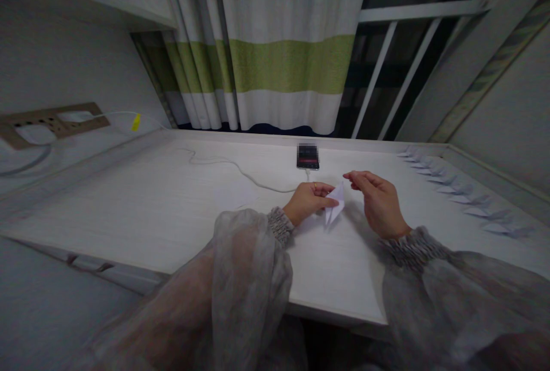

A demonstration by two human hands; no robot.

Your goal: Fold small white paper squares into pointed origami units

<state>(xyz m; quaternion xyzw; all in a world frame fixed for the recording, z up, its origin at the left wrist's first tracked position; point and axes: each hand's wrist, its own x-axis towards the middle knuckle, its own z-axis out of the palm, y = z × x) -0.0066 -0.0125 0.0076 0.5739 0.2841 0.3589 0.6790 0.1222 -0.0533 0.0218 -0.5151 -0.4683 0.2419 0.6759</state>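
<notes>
A white folded paper piece (336,211) is held right of the frame's centre, above the counter (141,210); it is clamped between the thumb and fingers of the left hand (309,199). The right hand (378,196) is raised just beside its upper tip, with fingers curled; whether they are closed together or on anything cannot be told. Along the right side of the frame, a slanting row of white folded pieces (479,212) is laid out, and these can be judged finished. The held piece is judged well along: narrow points have been formed, but it has not been set with the row. Which folds are left cannot be made out.
</notes>
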